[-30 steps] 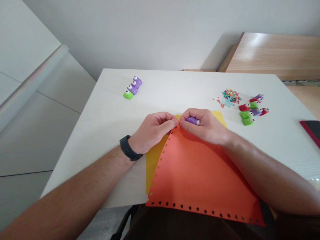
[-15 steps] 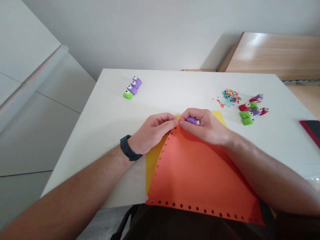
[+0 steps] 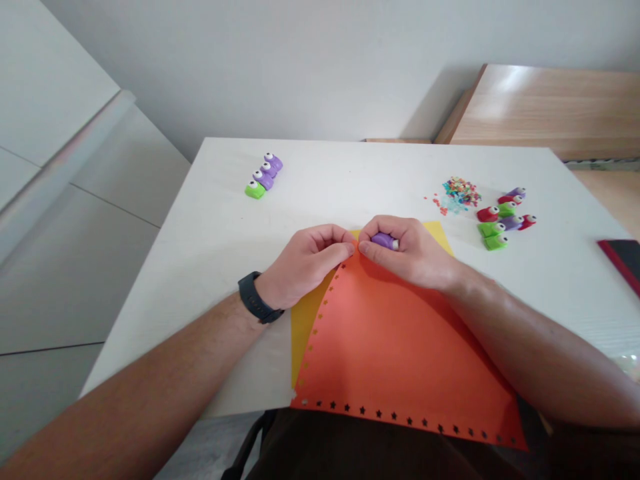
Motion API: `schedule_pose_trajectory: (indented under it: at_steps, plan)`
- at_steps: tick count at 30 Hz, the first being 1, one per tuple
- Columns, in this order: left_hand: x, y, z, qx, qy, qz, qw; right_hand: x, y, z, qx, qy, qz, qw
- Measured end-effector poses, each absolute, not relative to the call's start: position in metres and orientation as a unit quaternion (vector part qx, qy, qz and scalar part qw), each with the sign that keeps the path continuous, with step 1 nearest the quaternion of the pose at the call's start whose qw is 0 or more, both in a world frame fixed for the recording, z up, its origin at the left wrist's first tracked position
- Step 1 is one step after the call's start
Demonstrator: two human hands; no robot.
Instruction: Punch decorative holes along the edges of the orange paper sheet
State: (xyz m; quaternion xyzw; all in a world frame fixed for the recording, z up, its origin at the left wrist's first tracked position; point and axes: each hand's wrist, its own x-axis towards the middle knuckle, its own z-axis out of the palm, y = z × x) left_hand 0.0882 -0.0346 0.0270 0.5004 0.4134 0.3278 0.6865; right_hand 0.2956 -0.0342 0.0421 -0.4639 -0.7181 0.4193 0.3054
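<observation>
A sheet of orange paper (image 3: 405, 347) has star-shaped holes along its left and bottom edges. It lies over a yellow sheet (image 3: 306, 327), which shows at the left and top. My left hand (image 3: 315, 263) pinches the orange paper's top left corner between thumb and fingers. Close beside it, my right hand (image 3: 407, 250) is closed around a small purple paper punch (image 3: 384, 241) with a white end. The right thumb and forefinger tips also press at the paper's top edge. My fingers hide the punch's front and the paper's corner.
Several purple and green punches (image 3: 264, 176) stand in a row at the back left of the white table (image 3: 190, 267). Further punches (image 3: 505, 217) cluster at the right, beside a pile of colourful paper cut-outs (image 3: 460, 193). A dark, red-edged object (image 3: 623, 260) lies at the right edge.
Both hands keep their grip and place on the paper. The whole view has shifted very slightly; nothing else visibly moved.
</observation>
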Motion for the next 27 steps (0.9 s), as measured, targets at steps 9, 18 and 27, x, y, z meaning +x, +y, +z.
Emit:
schedule_pose_trajectory:
  at_steps: [9, 18, 27]
  plan:
    - [0.0893, -0.0337, 0.0281, 0.553, 0.425, 0.337, 0.632, 0.2958, -0.0343, 0.0408, -0.464, -0.730, 0.399, 0.305]
    - [0.0877, -0.0340, 0.0211, 0.603, 0.443, 0.353, 0.562, 0.2943, -0.0354, 0.0364, -0.445, -0.755, 0.361, 0.320]
    - [0.0897, -0.0400, 0.0239, 0.651, 0.478, 0.365, 0.463, 0.2931, -0.0357, 0.0346, -0.413, -0.794, 0.297, 0.333]
